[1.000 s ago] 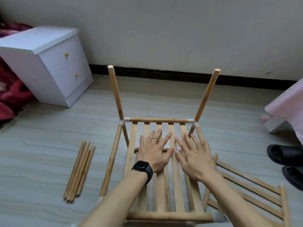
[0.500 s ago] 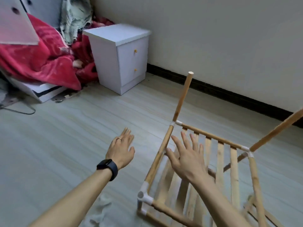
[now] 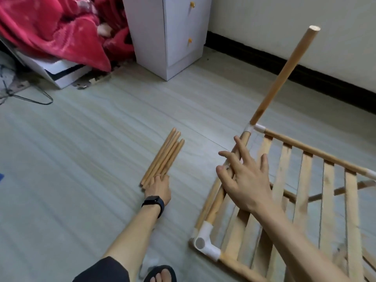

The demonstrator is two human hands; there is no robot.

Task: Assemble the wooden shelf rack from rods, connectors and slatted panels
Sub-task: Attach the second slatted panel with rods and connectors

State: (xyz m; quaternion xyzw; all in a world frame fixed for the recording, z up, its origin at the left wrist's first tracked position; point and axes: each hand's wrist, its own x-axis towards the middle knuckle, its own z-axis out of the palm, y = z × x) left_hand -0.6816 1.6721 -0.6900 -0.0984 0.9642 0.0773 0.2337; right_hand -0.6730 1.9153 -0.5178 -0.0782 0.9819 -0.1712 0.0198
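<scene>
A bundle of several loose wooden rods (image 3: 165,156) lies on the floor left of centre. My left hand (image 3: 159,189), with a black watch on the wrist, is down on the bundle's near ends; the fingers touch the rods, and whether they grip one is hidden. To the right lies the partly built rack (image 3: 305,190), a slatted panel framed by rods and white corner connectors (image 3: 205,241). One upright rod (image 3: 284,76) rises from its far left corner. My right hand (image 3: 246,180) hovers over the rack's left side rod with fingers spread, holding nothing.
A white two-drawer nightstand (image 3: 168,35) stands against the wall at the back. A red blanket (image 3: 50,27) is heaped to its left over a white board (image 3: 61,72), with a wire hanger (image 3: 30,98) on the floor. My sandalled foot (image 3: 160,274) shows at the bottom edge.
Both hands lifted off the slats and my view swung left. The left hand reached out and down onto the loose rods. The right hand moved to the rack's left side rod.
</scene>
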